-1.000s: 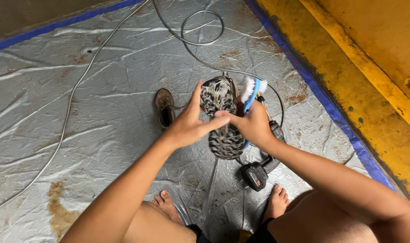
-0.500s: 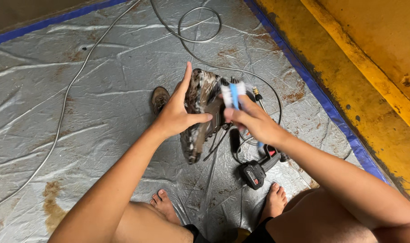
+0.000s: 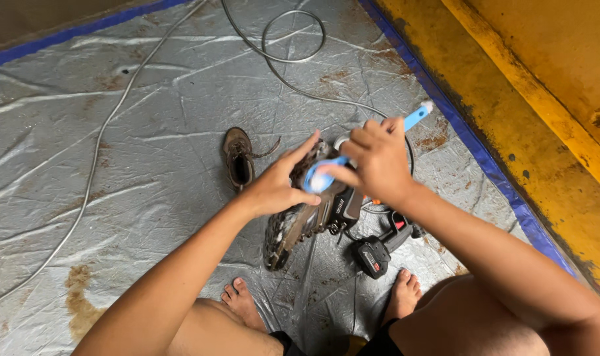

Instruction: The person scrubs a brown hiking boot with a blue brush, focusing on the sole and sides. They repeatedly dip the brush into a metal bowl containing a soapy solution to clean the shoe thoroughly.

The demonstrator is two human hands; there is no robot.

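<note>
Soft, even daylight; faint glare on the wrinkled tarp; slight motion blur, mild wide-angle distortion

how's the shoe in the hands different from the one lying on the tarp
The held shoe is lifted and tipped on its side, its muddy tread showing; the other shoe lies flat on the tarp, opening up. The held one sits in the left hand while the right hand holds a blue brush at it; the other lies untouched. Both look brown and dirty.
</note>
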